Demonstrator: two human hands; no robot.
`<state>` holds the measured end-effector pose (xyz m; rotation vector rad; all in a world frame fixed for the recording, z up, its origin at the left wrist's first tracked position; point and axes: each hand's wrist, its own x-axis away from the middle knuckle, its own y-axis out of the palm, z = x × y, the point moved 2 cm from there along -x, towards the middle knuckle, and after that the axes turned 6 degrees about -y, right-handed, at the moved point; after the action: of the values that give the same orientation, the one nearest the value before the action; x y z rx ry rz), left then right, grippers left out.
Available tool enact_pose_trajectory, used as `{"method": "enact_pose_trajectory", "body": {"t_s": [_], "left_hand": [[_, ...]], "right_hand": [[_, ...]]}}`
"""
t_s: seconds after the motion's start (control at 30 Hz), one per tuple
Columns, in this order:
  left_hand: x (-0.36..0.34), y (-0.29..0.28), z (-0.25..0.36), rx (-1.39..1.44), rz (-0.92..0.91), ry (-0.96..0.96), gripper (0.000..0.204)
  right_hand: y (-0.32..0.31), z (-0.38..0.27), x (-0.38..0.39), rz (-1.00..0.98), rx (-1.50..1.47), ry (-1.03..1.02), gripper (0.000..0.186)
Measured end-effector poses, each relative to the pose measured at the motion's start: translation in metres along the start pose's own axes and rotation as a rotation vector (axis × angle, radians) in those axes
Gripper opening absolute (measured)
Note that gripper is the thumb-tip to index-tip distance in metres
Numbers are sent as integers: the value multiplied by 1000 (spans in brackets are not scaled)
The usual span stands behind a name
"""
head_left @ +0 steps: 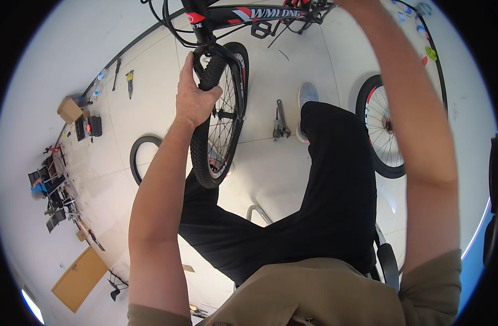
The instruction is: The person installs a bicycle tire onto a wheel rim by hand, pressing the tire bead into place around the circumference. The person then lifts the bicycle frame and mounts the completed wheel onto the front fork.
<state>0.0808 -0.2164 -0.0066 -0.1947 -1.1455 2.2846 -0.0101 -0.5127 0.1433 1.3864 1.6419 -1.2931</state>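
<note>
A black bicycle frame (224,17) with red and white markings stands in front of me, and its fork (240,81) straddles the front wheel (199,155). My left hand (194,103) is wrapped over the wheel's knobby tyre just below the fork crown, thumb on the right side. The wheel's lower end comes down between my legs. At the top edge my right hand (353,2) reaches toward the rear of the frame, beside red parts. Its fingers are cut off by the picture's edge, so any grip is hidden. A black pedal (261,30) hangs under the frame.
Adjustable wrenches (282,119) lie on the floor near my shoe (307,95). Another wheel (368,130) lies at right, and a loose tyre (133,157) at left. Farther left are a yellow-handled tool (130,84), a cardboard box (69,111) and folding chairs (54,195).
</note>
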Motion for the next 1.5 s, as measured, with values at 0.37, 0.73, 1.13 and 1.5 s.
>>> {"method": "enact_pose_trajectory", "body": {"t_s": [0.37,0.73,1.13,1.5], "left_hand": [[-4,-7,-1,-74,0,-109,100],[-1,-7,0,-64,17,-118,100],[2,-5,3,-42,30,-128,100],[1,-6,-2,-37,51,-125,102]], "right_hand": [[-3,-98,394,-493,-597,2270,9],[36,-120,435,-827,-658,1933,31],[41,-114,464,-872,-580,2115,20],[28,-132,480,-911,-328,1373,48]]}}
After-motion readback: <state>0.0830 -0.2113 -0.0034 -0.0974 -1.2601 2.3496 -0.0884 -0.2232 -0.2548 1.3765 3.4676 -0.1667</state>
